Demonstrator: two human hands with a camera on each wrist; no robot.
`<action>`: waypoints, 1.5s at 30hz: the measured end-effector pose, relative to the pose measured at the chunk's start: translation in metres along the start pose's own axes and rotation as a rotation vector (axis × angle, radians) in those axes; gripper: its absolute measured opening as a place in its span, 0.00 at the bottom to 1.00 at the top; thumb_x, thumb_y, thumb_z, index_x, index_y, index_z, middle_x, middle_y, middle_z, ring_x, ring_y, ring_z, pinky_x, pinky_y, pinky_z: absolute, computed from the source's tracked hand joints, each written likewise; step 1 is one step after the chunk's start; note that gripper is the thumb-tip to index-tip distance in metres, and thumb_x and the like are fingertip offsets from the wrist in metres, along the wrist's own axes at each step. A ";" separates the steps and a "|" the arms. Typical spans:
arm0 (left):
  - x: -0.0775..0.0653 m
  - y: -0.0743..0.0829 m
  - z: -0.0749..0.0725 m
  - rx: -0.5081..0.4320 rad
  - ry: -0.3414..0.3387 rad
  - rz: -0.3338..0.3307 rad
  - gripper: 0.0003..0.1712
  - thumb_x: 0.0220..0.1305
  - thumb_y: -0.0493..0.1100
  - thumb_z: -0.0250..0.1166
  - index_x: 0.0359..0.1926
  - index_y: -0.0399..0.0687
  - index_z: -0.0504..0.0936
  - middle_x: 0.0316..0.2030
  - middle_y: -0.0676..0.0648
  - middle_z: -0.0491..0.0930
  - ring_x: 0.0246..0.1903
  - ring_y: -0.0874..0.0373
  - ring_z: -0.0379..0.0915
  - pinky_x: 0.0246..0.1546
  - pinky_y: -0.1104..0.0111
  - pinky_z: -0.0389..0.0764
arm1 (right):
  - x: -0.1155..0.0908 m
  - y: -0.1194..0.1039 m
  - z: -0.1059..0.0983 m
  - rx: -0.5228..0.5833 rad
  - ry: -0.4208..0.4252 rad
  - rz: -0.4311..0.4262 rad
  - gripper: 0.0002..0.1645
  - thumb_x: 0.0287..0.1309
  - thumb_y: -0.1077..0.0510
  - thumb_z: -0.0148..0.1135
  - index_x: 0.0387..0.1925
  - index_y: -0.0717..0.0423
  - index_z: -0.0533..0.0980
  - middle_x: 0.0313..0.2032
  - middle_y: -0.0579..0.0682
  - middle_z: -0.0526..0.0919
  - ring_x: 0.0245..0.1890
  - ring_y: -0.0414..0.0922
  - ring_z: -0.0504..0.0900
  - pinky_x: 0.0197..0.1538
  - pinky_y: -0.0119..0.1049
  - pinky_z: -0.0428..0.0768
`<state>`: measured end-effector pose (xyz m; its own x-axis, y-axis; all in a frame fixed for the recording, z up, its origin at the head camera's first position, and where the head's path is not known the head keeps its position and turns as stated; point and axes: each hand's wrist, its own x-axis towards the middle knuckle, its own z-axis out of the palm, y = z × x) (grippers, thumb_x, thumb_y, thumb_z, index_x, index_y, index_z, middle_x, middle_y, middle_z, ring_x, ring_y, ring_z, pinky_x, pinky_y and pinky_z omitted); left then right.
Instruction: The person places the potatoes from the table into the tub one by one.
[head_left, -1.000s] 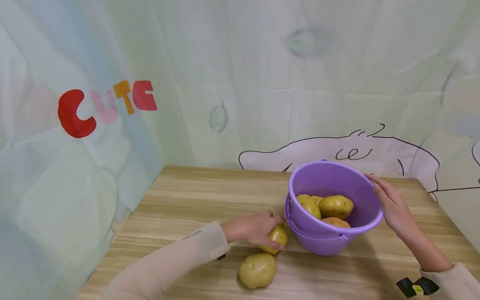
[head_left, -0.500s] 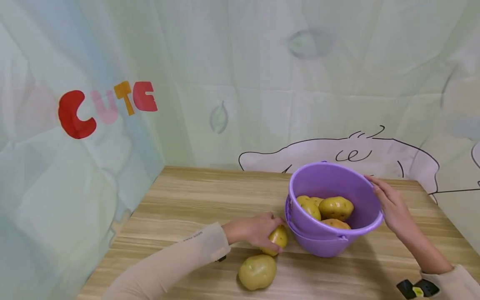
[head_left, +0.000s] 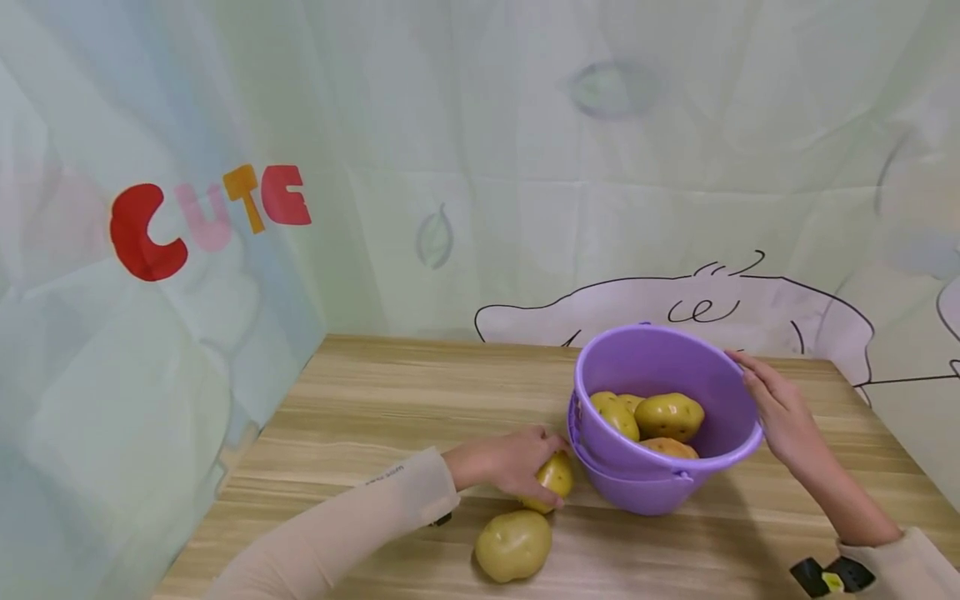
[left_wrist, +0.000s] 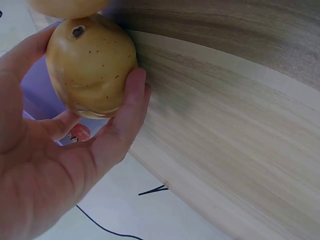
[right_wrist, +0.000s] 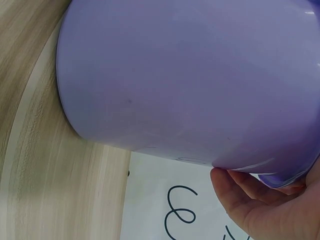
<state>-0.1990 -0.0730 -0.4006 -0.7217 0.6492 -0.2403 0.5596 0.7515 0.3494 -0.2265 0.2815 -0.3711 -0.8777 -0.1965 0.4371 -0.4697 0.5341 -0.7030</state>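
In the head view my left hand (head_left: pixel 517 467) holds a yellow potato (head_left: pixel 555 481) on the table, left of a purple bucket (head_left: pixel 645 492). The left wrist view shows thumb and fingers curved round this speckled potato (left_wrist: pixel 92 70), with a dark spot at one end. A second, paler potato (head_left: pixel 513 546) lies just nearer to me. The bucket is tilted toward me, with several potatoes (head_left: pixel 670 417) inside. My right hand (head_left: pixel 783 412) rests with extended fingers against the bucket's right side at the rim; in the right wrist view its fingertips (right_wrist: pixel 218 175) touch the outer wall.
The wood-grain table (head_left: pixel 390 392) ends at the back against a printed cloth backdrop (head_left: pixel 510 167) with a line-drawn animal. Another cloth wall with CUTE lettering (head_left: pixel 150 233) stands along the left. The bucket's handle (head_left: pixel 576 429) hangs down at its left.
Both hands, the potatoes and the bucket keep their places. Only the head view shifts very slightly.
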 end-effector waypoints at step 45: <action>-0.017 -0.021 -0.027 -0.209 0.094 0.062 0.38 0.55 0.53 0.70 0.65 0.49 0.70 0.43 0.52 0.71 0.38 0.63 0.71 0.36 0.71 0.77 | 0.000 0.000 0.002 0.062 0.015 -0.028 0.25 0.78 0.61 0.40 0.65 0.76 0.65 0.52 0.23 0.71 0.48 0.20 0.71 0.45 0.15 0.71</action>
<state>-0.2097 -0.1030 -0.3797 -0.7286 0.6723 -0.1308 0.5145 0.6633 0.5434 -0.2267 0.2800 -0.3722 -0.8628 -0.1983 0.4650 -0.4994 0.4767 -0.7234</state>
